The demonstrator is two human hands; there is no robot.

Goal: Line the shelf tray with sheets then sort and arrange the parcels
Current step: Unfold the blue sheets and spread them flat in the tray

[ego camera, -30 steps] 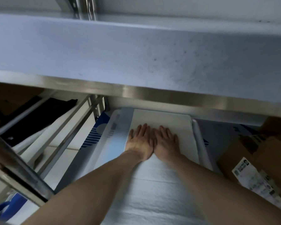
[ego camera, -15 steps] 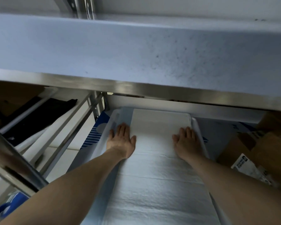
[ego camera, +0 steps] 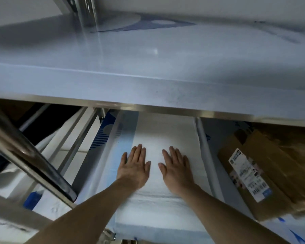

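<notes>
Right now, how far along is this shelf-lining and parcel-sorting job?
Done: a white padded sheet with a blue border already lies in the lower shelf tray. In hand: the left hand and right hand press flat on it, fingers straight. Left: the brown cardboard parcel with a white label lies beside the sheet, apparently unsorted.

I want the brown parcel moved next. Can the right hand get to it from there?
Probably yes. The right hand lies flat on the white sheet, holding nothing, and the brown parcel sits just to its right on the same shelf, with only the sheet's rolled edge between.
</notes>
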